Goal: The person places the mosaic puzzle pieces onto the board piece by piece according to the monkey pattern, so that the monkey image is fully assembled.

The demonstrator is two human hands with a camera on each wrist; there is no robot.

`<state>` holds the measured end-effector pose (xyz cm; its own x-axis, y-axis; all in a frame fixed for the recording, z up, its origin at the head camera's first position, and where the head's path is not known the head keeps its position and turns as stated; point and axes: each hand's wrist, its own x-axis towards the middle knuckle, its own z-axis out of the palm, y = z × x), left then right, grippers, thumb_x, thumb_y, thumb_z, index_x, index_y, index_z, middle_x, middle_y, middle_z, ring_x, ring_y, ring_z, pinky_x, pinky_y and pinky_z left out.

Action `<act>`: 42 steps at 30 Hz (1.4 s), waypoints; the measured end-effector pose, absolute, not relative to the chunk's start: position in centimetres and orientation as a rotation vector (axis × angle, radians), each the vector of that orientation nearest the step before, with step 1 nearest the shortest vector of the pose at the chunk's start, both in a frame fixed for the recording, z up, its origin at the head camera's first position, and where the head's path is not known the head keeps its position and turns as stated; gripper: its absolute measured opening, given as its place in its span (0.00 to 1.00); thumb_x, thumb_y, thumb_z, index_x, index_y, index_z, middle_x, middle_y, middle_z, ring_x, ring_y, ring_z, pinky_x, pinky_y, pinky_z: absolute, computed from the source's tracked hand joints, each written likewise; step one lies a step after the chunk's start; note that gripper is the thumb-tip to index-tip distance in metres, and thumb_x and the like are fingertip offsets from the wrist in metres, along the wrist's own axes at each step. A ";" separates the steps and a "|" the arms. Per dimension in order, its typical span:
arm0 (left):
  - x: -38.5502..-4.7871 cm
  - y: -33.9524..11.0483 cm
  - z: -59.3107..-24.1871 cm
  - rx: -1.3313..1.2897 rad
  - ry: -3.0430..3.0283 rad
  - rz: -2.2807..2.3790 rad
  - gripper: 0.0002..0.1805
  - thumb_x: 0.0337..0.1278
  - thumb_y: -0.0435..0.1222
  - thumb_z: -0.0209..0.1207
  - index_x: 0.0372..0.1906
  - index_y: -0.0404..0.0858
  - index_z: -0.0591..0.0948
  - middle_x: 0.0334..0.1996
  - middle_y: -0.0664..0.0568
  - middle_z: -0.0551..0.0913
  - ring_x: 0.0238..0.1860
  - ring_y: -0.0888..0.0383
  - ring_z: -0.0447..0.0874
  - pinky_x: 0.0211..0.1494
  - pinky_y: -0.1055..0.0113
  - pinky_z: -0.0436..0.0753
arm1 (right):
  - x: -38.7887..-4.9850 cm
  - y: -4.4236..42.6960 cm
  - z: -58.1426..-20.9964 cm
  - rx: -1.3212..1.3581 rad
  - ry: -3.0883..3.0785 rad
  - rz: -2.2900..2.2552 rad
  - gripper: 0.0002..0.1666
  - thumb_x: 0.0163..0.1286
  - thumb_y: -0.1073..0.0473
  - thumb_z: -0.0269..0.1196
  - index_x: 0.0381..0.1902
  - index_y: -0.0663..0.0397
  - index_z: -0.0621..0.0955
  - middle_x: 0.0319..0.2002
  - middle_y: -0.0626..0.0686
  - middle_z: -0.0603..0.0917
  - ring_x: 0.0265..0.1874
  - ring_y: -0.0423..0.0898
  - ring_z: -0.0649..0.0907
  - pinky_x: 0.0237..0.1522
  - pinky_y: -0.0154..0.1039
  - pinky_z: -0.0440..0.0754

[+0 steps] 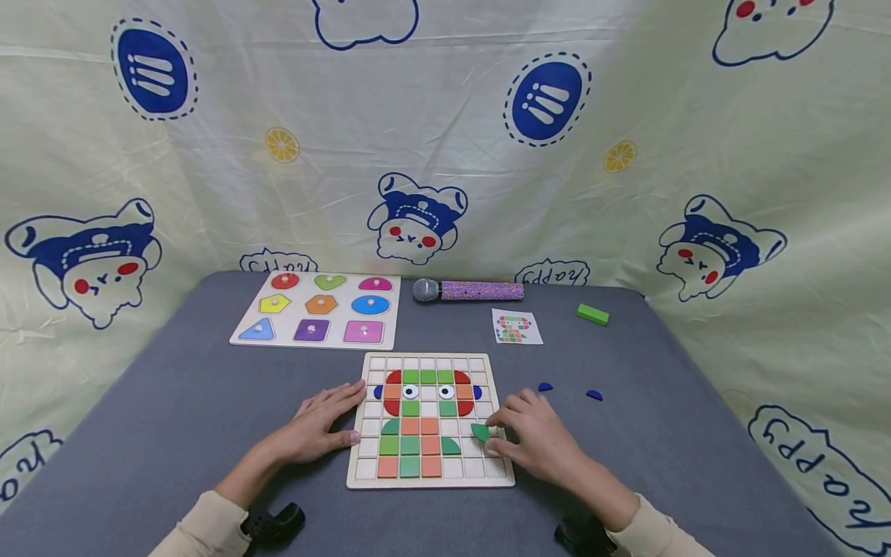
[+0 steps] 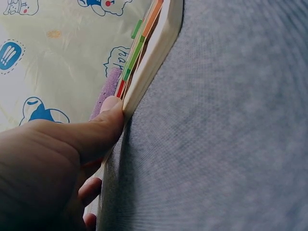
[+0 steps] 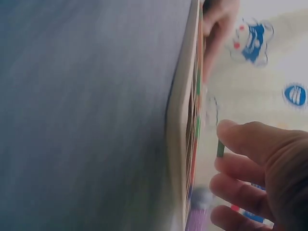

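A square puzzle board with a white grid lies in front of the person, with red, green, orange and blue pieces forming a figure with two eye tiles. The left hand rests at the board's left edge, thumb and fingers touching the rim, fingers fairly straight. Over the right part of the grid, the right hand pinches a green quarter-round piece between thumb and fingers. In the right wrist view that piece appears edge-on, a little off the board. A similar green quarter-round piece lies in the grid to its left.
Behind the board are a shape puzzle, a purple glittery microphone and a small pattern card. A green block lies at the back right. Two blue half-round pieces, one nearer and one farther, lie right of the board.
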<state>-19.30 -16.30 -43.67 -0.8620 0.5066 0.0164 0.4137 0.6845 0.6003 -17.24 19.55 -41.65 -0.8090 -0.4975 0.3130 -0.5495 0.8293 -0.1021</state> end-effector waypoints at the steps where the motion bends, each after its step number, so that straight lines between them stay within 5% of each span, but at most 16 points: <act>1: -19.3 -16.3 -43.7 0.751 2.742 0.923 0.39 0.59 0.48 0.59 0.71 0.37 0.60 0.73 0.44 0.57 0.73 0.38 0.51 0.66 0.33 0.49 | -17.2 19.0 -41.6 0.828 -2.725 0.275 0.14 0.51 0.45 0.72 0.33 0.42 0.86 0.31 0.40 0.80 0.33 0.36 0.69 0.39 0.37 0.67; 25: -19.3 -16.3 -43.6 0.759 2.752 0.921 0.38 0.59 0.48 0.58 0.71 0.38 0.61 0.73 0.44 0.57 0.73 0.38 0.51 0.66 0.33 0.49 | -16.6 8.4 -41.3 1.236 -2.620 0.242 0.15 0.56 0.39 0.67 0.36 0.38 0.86 0.34 0.40 0.79 0.36 0.38 0.69 0.39 0.34 0.67; 42: -19.3 -16.3 -43.5 0.738 2.758 0.896 0.39 0.59 0.50 0.58 0.71 0.39 0.60 0.73 0.45 0.57 0.72 0.38 0.51 0.66 0.33 0.49 | -16.7 6.1 -41.6 1.294 -2.603 0.103 0.14 0.57 0.36 0.65 0.32 0.34 0.85 0.33 0.40 0.77 0.37 0.40 0.69 0.39 0.34 0.64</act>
